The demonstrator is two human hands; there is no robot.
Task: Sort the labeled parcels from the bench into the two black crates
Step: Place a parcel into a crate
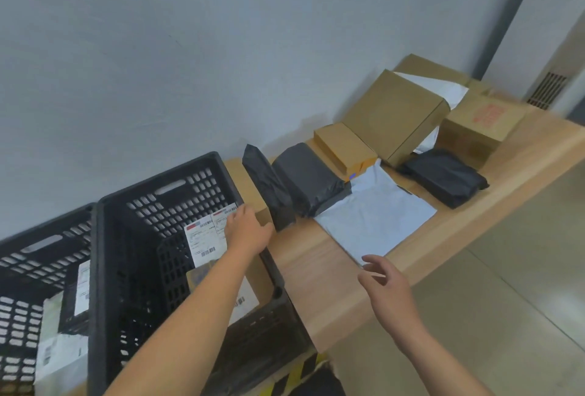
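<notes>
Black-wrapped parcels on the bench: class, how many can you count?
3: a tall parcel near the crate, a thick parcel next to it, a flat parcel further right. Boxes may hide others.

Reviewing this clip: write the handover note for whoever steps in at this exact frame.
Left hand: rests on the labeled cardboard box standing in the crate beside the bench; grip unclear.
Right hand: open, holding nothing, above the bench edge near the white mailer.
Done: some labeled parcels lie in the other crate.
Left: black bags, the white mailer and several brown boxes wait on the bench.
</notes>
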